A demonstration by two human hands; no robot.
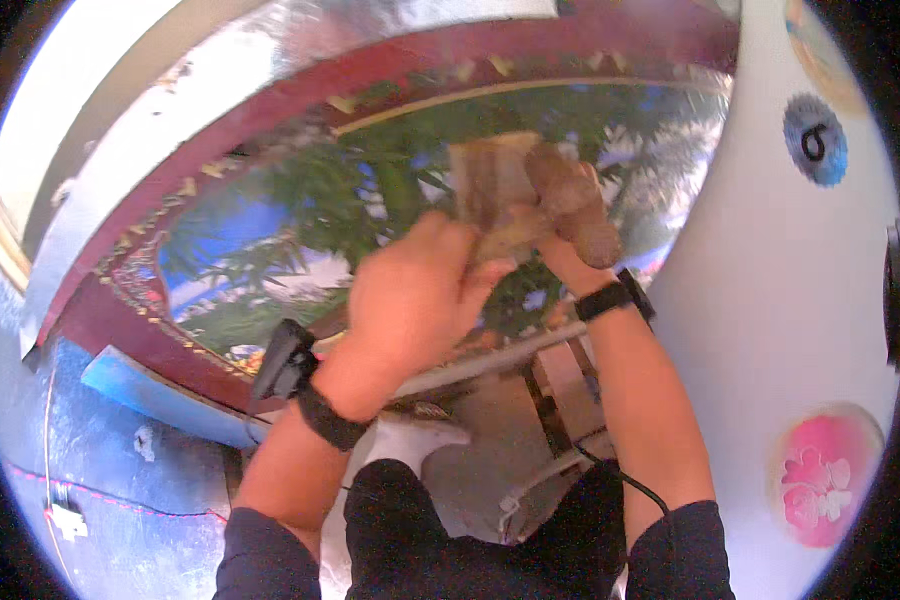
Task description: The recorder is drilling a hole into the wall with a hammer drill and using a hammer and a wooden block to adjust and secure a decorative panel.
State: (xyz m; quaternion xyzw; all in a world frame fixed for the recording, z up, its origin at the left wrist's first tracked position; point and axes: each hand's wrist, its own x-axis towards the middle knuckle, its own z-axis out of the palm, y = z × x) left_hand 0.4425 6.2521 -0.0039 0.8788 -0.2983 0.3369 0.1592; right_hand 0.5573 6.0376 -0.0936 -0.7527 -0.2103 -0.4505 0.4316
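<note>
My right hand (562, 252) grips a brown, rounded, lumpy piece (582, 205), with its fingers mostly hidden behind it; the piece's exact kind cannot be made out. Close beside it on the left is my left hand (410, 290), its fingers curled and its thumb pointing toward the piece. Motion blurs those fingertips, and whatever they hold is hidden. A tan, squarish flat thing (490, 165) shows just beyond both hands, too smeared to name. Both hands are above a table (290, 225) covered with a glossy print of green leaves and blue patches.
A dark red border (390, 62) rims the table. To the left are a blue board (160, 395) and a red cord (120, 492). A pale wall on the right carries a pink flower sticker (818, 480) and a blue round badge (815, 140). My knees are below the table's near edge.
</note>
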